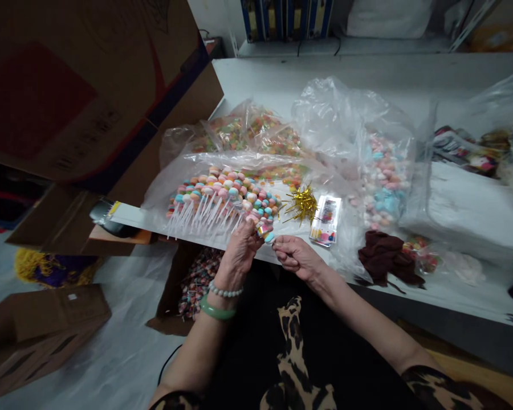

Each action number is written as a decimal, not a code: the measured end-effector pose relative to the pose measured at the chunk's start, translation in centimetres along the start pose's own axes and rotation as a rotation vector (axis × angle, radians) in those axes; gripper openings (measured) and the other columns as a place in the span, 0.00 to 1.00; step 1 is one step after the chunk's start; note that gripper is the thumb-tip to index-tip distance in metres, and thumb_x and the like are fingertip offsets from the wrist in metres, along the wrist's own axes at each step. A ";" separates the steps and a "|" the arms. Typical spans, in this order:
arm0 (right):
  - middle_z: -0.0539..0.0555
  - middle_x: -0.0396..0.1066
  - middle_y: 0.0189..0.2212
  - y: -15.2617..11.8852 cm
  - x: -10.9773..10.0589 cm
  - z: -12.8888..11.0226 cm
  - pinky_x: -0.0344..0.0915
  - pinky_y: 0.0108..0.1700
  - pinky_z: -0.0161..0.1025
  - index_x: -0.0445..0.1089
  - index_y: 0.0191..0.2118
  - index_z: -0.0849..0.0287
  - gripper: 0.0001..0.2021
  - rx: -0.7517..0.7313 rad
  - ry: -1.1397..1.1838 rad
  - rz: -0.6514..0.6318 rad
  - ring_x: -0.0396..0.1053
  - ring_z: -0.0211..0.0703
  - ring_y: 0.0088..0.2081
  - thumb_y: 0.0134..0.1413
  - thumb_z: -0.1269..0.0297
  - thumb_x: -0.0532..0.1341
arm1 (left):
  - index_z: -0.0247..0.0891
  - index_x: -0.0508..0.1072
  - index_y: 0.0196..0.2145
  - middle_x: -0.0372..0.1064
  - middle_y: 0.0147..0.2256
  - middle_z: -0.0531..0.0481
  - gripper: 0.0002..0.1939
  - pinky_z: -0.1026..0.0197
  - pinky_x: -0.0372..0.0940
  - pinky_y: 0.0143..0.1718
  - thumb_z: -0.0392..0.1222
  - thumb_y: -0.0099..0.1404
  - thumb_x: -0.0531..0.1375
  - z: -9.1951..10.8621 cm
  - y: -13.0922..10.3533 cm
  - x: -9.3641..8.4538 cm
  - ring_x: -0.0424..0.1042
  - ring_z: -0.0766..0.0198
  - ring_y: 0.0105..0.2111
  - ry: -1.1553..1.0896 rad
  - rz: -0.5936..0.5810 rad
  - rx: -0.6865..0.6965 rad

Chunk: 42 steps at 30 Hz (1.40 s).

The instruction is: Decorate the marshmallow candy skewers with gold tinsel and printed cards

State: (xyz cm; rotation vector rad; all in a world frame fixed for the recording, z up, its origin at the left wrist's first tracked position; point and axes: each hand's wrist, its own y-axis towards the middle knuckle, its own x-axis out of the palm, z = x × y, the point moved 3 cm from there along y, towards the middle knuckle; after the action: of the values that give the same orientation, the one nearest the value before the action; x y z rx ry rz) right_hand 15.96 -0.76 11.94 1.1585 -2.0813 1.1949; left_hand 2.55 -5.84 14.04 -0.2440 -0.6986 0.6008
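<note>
A white table [256, 85] is covered with clear plastic bags [325, 108] of colored candies, a row of candy sticks [214, 196], gold twist ties [302, 204], printed packets [326, 219] and a dark brown cloth [382, 253].

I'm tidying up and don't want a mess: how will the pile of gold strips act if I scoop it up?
The gold strips look very light for the room they take up, being thin and loosely heaped. They'd probably be springy rather than limp, since many ends stick outward. A few might scatter, as no band is visible.
</note>
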 end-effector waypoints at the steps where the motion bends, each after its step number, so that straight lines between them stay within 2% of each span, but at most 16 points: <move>1: 0.41 0.61 0.16 0.1 0.0 0.1 0.35 0.13 0.24 0.63 0.30 0.61 0.09 0.033 0.026 -0.040 0.41 0.21 0.11 0.46 0.68 0.65 | 0.36 0.73 0.41 0.76 0.40 0.45 0.19 0.57 0.69 0.42 0.50 0.56 0.67 -0.2 0.1 0.1 0.76 0.60 0.38 -0.011 -0.014 0.022; 4: 0.40 0.59 0.18 0.4 0.2 0.5 0.35 0.12 0.23 0.61 0.30 0.60 0.08 0.106 0.124 -0.145 0.39 0.22 0.11 0.49 0.70 0.63 | 0.36 0.73 0.40 0.75 0.37 0.47 0.19 0.56 0.68 0.44 0.48 0.54 0.69 -1.1 0.1 0.9 0.76 0.60 0.37 -0.006 -0.041 0.078; 7: 0.39 0.59 0.17 0.7 0.3 1.0 0.35 0.12 0.24 0.60 0.30 0.59 0.08 0.079 0.156 -0.137 0.39 0.22 0.11 0.50 0.70 0.63 | 0.37 0.73 0.39 0.74 0.36 0.50 0.17 0.57 0.67 0.43 0.48 0.56 0.68 -2.5 -0.3 1.6 0.76 0.62 0.36 0.059 -0.008 0.126; 11: 0.40 0.59 0.16 1.0 -0.2 1.0 0.36 0.12 0.25 0.62 0.30 0.60 0.11 -0.128 0.059 0.067 0.42 0.22 0.11 0.45 0.65 0.66 | 0.37 0.75 0.38 0.74 0.36 0.49 0.13 0.61 0.66 0.43 0.47 0.58 0.67 -4.1 -1.1 1.6 0.74 0.64 0.37 0.108 0.044 0.116; 14: 0.41 0.59 0.15 1.0 -0.7 0.5 0.35 0.12 0.26 0.63 0.28 0.60 0.12 -0.253 -0.055 0.221 0.44 0.23 0.11 0.41 0.61 0.66 | 0.37 0.76 0.42 0.75 0.38 0.48 0.17 0.62 0.66 0.42 0.43 0.54 0.69 -4.0 -1.5 1.4 0.74 0.65 0.36 0.102 -0.081 -0.083; 16: 0.41 0.60 0.15 0.9 -0.8 0.3 0.36 0.13 0.26 0.64 0.28 0.59 0.12 -0.271 -0.145 0.266 0.44 0.24 0.12 0.41 0.59 0.65 | 0.39 0.75 0.45 0.75 0.41 0.48 0.20 0.62 0.66 0.41 0.40 0.53 0.70 -3.0 -1.4 1.0 0.74 0.66 0.36 0.110 -0.119 -0.162; 19: 0.42 0.60 0.15 0.7 -0.5 0.2 0.40 0.15 0.28 0.65 0.27 0.58 0.10 -0.282 -0.318 0.301 0.47 0.27 0.14 0.43 0.58 0.63 | 0.39 0.75 0.43 0.75 0.41 0.47 0.18 0.63 0.67 0.40 0.45 0.55 0.69 -0.8 -0.4 0.5 0.74 0.65 0.38 0.067 -0.037 -0.075; 21: 0.44 0.60 0.16 0.4 -0.2 0.0 0.47 0.19 0.30 0.65 0.25 0.58 0.07 -0.377 -0.513 0.358 0.52 0.31 0.17 0.46 0.60 0.61 | 0.38 0.75 0.41 0.75 0.40 0.47 0.17 0.63 0.67 0.38 0.49 0.57 0.67 0.0 0.3 0.5 0.74 0.64 0.38 0.006 -0.013 -0.002; 25: 0.50 0.67 0.23 -0.4 0.5 -0.3 0.57 0.32 0.35 0.68 0.26 0.56 0.07 -0.688 -1.047 0.514 0.63 0.39 0.28 0.54 0.66 0.56 | 0.36 0.74 0.36 0.75 0.34 0.49 0.15 0.62 0.68 0.39 0.49 0.57 0.67 -0.7 0.7 1.4 0.74 0.64 0.36 -0.025 0.000 0.080; 28: 0.54 0.71 0.30 -0.5 0.9 -0.1 0.58 0.37 0.37 0.70 0.31 0.55 0.07 -0.755 -1.260 0.482 0.67 0.43 0.34 0.55 0.69 0.55 | 0.36 0.73 0.36 0.74 0.33 0.50 0.16 0.59 0.69 0.42 0.52 0.59 0.65 -1.9 0.1 1.8 0.74 0.64 0.35 -0.051 0.031 0.091; 31: 0.53 0.71 0.30 -0.1 0.9 -0.3 0.59 0.37 0.36 0.70 0.31 0.55 0.07 -0.715 -1.158 0.442 0.67 0.42 0.33 0.55 0.68 0.55 | 0.37 0.74 0.37 0.73 0.35 0.51 0.15 0.62 0.68 0.42 0.51 0.60 0.64 -2.5 -0.5 1.9 0.73 0.66 0.36 -0.070 0.016 0.093; 34: 0.48 0.67 0.24 0.3 0.7 -0.7 0.60 0.33 0.35 0.67 0.28 0.55 0.07 -0.651 -0.902 0.446 0.65 0.40 0.27 0.54 0.65 0.55 | 0.36 0.75 0.39 0.74 0.37 0.49 0.16 0.64 0.68 0.38 0.51 0.59 0.65 -2.7 -0.9 1.6 0.72 0.67 0.34 -0.007 -0.059 -0.030; 36: 0.47 0.64 0.21 0.2 0.7 -0.9 0.59 0.32 0.34 0.66 0.27 0.55 0.07 -0.667 -0.866 0.478 0.63 0.39 0.26 0.54 0.63 0.55 | 0.36 0.75 0.40 0.74 0.37 0.48 0.17 0.63 0.67 0.36 0.50 0.58 0.66 -2.7 -1.1 1.1 0.73 0.66 0.33 0.089 -0.055 -0.104; 38: 0.48 0.65 0.22 -0.2 0.8 -1.1 0.58 0.33 0.35 0.66 0.27 0.55 0.07 -0.725 -0.943 0.539 0.63 0.39 0.27 0.54 0.62 0.56 | 0.37 0.75 0.40 0.74 0.36 0.48 0.17 0.62 0.66 0.36 0.48 0.55 0.68 -2.4 -1.3 0.3 0.74 0.64 0.33 0.175 0.051 -0.041; 40: 0.48 0.65 0.22 -0.5 0.9 -1.3 0.57 0.33 0.35 0.66 0.27 0.55 0.08 -0.762 -1.012 0.586 0.62 0.38 0.26 0.55 0.62 0.57 | 0.38 0.75 0.37 0.74 0.33 0.50 0.14 0.62 0.66 0.35 0.46 0.54 0.68 -1.9 -1.4 -0.3 0.73 0.63 0.32 0.255 0.171 0.117; 42: 0.47 0.64 0.21 -0.6 1.0 -1.3 0.57 0.33 0.35 0.66 0.26 0.55 0.08 -0.751 -1.003 0.578 0.61 0.38 0.25 0.54 0.62 0.57 | 0.39 0.77 0.34 0.74 0.32 0.51 0.10 0.61 0.65 0.37 0.43 0.54 0.68 -1.5 -1.7 -0.5 0.72 0.63 0.33 0.378 0.225 0.281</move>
State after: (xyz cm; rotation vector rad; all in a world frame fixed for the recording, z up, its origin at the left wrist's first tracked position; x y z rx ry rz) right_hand 15.97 -0.25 13.61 0.8406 -3.3089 -0.2059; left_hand 3.98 -7.51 13.35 -0.1678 -0.2181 0.8322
